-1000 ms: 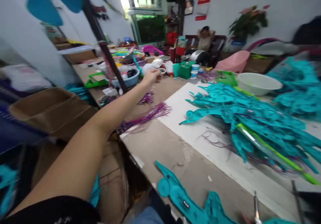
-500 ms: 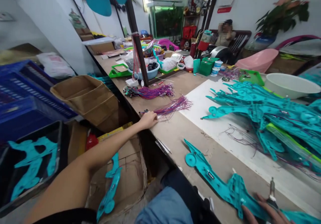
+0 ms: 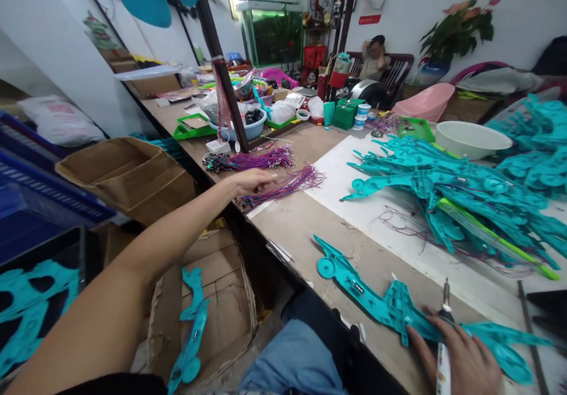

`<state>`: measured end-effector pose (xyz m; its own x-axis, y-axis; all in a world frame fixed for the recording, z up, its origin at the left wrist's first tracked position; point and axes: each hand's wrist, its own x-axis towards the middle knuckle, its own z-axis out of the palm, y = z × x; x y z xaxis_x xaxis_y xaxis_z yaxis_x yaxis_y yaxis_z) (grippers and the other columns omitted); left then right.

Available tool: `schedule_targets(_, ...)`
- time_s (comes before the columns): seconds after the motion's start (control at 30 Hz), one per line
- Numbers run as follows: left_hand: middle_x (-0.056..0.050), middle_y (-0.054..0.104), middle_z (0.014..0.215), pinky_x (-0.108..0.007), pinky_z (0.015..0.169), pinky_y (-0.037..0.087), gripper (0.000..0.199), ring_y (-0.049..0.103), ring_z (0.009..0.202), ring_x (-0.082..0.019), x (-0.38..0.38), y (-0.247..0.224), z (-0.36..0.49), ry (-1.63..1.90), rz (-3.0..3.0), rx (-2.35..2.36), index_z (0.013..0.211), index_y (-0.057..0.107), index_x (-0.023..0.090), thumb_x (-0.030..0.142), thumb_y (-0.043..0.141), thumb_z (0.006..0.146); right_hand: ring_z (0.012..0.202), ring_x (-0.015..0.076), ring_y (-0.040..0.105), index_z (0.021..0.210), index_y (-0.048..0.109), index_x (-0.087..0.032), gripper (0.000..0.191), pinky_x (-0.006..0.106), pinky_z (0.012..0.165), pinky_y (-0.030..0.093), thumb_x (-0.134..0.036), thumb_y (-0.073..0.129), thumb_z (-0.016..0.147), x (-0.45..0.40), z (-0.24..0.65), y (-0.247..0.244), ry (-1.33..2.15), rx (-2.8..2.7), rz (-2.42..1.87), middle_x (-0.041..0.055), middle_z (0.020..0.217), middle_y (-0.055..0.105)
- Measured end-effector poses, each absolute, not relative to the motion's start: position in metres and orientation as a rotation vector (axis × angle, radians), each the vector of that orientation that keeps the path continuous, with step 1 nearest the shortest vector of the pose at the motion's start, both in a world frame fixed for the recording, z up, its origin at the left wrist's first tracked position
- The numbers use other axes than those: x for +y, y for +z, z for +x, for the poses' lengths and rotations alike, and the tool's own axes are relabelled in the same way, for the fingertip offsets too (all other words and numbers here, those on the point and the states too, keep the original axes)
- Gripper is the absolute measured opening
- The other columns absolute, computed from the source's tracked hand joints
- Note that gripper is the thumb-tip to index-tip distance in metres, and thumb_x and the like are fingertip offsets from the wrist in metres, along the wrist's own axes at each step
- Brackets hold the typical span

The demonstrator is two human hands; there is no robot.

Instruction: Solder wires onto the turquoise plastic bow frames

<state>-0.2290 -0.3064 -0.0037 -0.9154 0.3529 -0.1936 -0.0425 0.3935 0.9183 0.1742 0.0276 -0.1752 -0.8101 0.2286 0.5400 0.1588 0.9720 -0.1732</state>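
Note:
My left hand (image 3: pixel 250 180) reaches out over a bundle of purple wires (image 3: pixel 287 186) at the table's left edge, fingers bent down onto the near end of the strands. My right hand (image 3: pixel 456 356) lies at the near edge, holding a pen-shaped soldering tool (image 3: pixel 443 348) against a flat teal plastic shell (image 3: pixel 390 306) that rests on the table. A second bundle of purple wires (image 3: pixel 261 160) lies just beyond the first.
A big heap of teal shells (image 3: pixel 469 200) covers the white sheet (image 3: pixel 349 206) on the right. Behind stand a white basin (image 3: pixel 470 140), a pink tub (image 3: pixel 425 101), a blue bowl (image 3: pixel 248 128) and a dark pole (image 3: pixel 221 70). Cardboard boxes (image 3: pixel 124 173) sit left, on the floor. A person sits far back.
My left hand came back from the far end of the table and dropped onto the purple wires. My right hand with the tool has come further into view on the teal shell.

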Motion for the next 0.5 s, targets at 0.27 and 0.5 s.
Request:
schedule_targets(0.27, 0.002, 0.053, 0.060, -0.025, 0.059, 0.041, 0.013, 0.049, 0.051, -0.009, -0.214, 0.104, -0.293, 2.094, 0.449, 2.173, 0.090, 0.053, 0.017, 0.022, 0.042, 0.096, 0.097, 0.0327, 0.062, 0.100, 0.058, -0.017, 0.045, 0.050, 0.092, 0.039, -0.057, 0.040, 0.090, 0.019, 0.169, -0.164, 0.059, -2.445, -0.242, 0.0127, 0.096, 0.070)
schedule_targets(0.5, 0.004, 0.051, 0.060, -0.022, 0.059, 0.038, 0.014, 0.048, 0.056, -0.008, -0.196, 0.145, -0.306, 2.244, 0.471, 2.626, 0.089, 0.052, 0.013, 0.011, 0.038, 0.093, 0.101, 0.0315, 0.061, 0.100, 0.057, -0.016, 0.044, 0.050, 0.094, 0.038, -0.056, 0.040, 0.091, 0.017, 0.167, -0.161, 0.039, -2.445, -0.256, 0.0130, 0.102, 0.071)
